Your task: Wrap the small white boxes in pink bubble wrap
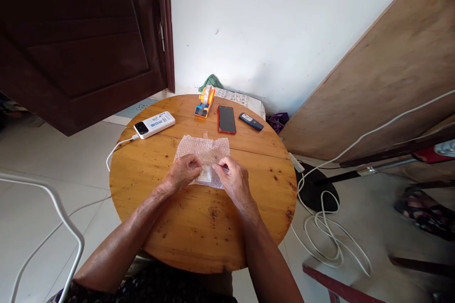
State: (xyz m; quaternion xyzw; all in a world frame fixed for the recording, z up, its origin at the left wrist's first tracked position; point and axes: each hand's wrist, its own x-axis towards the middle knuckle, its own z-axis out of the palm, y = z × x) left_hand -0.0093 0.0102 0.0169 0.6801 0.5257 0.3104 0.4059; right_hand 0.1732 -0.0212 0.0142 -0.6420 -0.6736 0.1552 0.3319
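Observation:
A sheet of bubble wrap [202, 147] lies on the round wooden table [185, 227], partly folded over a small whitish item [204, 174] whose kind I cannot make out. My left hand [184, 170] is closed in a pinch at the wrap's left side. On the right, my right hand [232, 177] pinches the wrap's edge between thumb and forefinger. A short strip of clear tape [205, 135] seems to stick up at the far edge of the wrap. Curled fingers hide part of what each hand grips.
Behind the wrap stand an orange and blue tape dispenser [205, 102], a red-edged smartphone [226, 120] and a dark remote-like device [250, 121]. A white power bank [155, 125] with a cable sits at left. White cable coils [329, 227] lie on the floor.

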